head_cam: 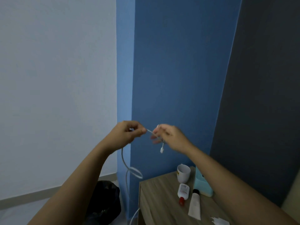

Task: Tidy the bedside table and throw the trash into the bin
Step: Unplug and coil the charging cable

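Left hand [128, 133] and right hand [168, 137], each pinching white cable [150, 132] taut between them.

White looped cable [123, 158] aloft, left of wooden bedside table [155, 200].

mug print: yellow-black mark on white ceramic mug [184, 174], unreadable
bottle label: white red-capped plastic bottle [183, 190], blurred, unreadable

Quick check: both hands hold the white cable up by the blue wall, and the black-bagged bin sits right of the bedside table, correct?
Not quite. The head view shows the bin left of the bedside table. The left hand and right hand do hold the white cable up.
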